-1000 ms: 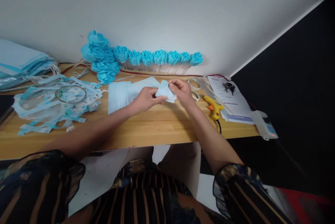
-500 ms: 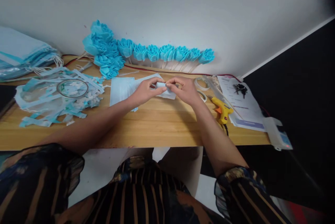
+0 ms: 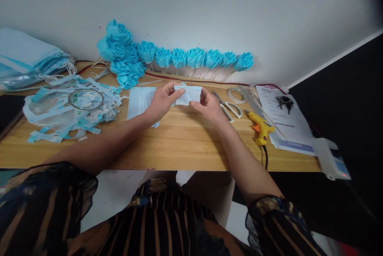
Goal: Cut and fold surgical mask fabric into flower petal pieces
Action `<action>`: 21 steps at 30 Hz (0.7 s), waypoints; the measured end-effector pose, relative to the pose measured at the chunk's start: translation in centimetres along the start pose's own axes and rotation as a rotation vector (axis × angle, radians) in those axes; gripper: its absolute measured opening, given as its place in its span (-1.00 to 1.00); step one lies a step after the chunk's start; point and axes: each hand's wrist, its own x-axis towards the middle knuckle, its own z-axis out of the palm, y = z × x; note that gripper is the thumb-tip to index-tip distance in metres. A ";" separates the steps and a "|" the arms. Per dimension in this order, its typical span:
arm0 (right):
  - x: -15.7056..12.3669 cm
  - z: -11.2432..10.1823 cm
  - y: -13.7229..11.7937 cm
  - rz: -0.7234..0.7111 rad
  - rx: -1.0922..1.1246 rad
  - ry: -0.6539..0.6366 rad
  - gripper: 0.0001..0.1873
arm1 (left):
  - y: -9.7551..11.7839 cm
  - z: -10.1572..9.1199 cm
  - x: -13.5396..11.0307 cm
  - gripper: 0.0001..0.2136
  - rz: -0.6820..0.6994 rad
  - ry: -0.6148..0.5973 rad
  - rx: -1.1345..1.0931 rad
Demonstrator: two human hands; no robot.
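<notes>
Both hands (image 3: 163, 100) (image 3: 209, 106) pinch a creased, soft pale-blue sheet (image 3: 189, 94).

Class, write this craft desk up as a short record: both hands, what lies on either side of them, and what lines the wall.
Left hand: pinches folded pale blue sheet
Right hand: pinches same sheet's other end
Right of hands: scissors, glue gun, tape roll
Left of hands: blue scraps
Along wall: blue paper flowers
Surface: wooden table

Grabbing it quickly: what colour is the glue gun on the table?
The glue gun is yellow with an orange tip; head view.
</notes>
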 end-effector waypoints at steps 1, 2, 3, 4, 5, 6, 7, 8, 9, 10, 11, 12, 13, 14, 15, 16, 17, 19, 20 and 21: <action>0.0 -0.2 0.0 0.008 -0.010 -0.013 -0.36 | -0.1 -0.1 0.1 -0.69 -0.003 0.017 -0.015; -0.1 -0.4 -0.2 0.018 -0.028 -0.030 -0.35 | -0.2 -0.2 0.2 -0.68 -0.012 0.033 -0.015; -0.1 -0.7 -0.4 0.025 -0.045 -0.046 -0.34 | -0.3 -0.2 0.3 -0.67 -0.024 0.045 -0.002; -0.2 -1.0 -0.7 0.025 -0.054 -0.054 -0.34 | -0.3 -0.3 0.3 -0.68 -0.035 0.056 0.017; -0.3 -1.3 -0.9 0.018 -0.052 -0.053 -0.32 | -0.3 -0.3 0.3 -0.69 -0.044 0.063 0.041; -0.4 -1.6 -1.2 0.005 -0.043 -0.044 -0.31 | -0.2 -0.2 0.2 -0.70 -0.047 0.066 0.067; -0.5 -1.8 -1.4 -0.009 -0.031 -0.028 -0.28 | 0.0 -0.2 0.1 -0.72 -0.043 0.064 0.093; -0.5 -1.8 -1.5 -0.021 -0.022 -0.010 -0.26 | 0.1 -0.1 0.0 -0.74 -0.035 0.057 0.121; -0.6 -1.8 -1.5 -0.028 -0.020 0.004 -0.25 | 0.4 0.0 -0.2 -0.77 -0.024 0.046 0.152; -0.6 -1.7 -1.5 -0.031 -0.020 0.016 -0.26 | 0.6 0.2 -0.3 -0.79 -0.009 0.035 0.186; -0.6 -1.5 -1.3 -0.029 -0.020 0.028 -0.29 | 0.8 0.3 -0.4 -0.81 0.007 0.023 0.221; -0.6 -1.2 -1.1 -0.023 -0.019 0.050 -0.34 | 0.9 0.4 -0.5 -0.82 0.021 0.013 0.253; -0.6 -0.9 -1.0 -0.015 -0.017 0.084 -0.41 | 1.0 0.6 -0.6 -0.83 0.032 0.005 0.277; -0.6 -0.6 -0.8 -0.008 -0.014 0.127 -0.49 | 1.0 0.7 -0.7 -0.83 0.038 -0.004 0.290; -0.6 -0.3 -0.6 -0.006 -0.011 0.170 -0.54 | 0.9 0.8 -0.8 -0.83 0.039 -0.017 0.292; -0.7 -0.1 -0.5 -0.009 -0.006 0.209 -0.58 | 0.8 0.8 -0.8 -0.82 0.033 -0.032 0.284; -0.7 0.1 -0.4 -0.016 0.003 0.241 -0.59 | 0.6 0.9 -0.8 -0.80 0.022 -0.049 0.271; -0.7 0.2 -0.4 -0.032 0.028 0.278 -0.60 | 0.2 0.9 -0.8 -0.78 -0.029 -0.080 0.257; -0.6 0.2 -0.4 -0.035 0.039 0.296 -0.60 | 0.0 0.9 -0.9 -0.78 -0.064 -0.095 0.257; -0.6 0.1 -0.4 -0.036 0.044 0.313 -0.60 | -0.1 0.9 -0.9 -0.79 -0.102 -0.114 0.260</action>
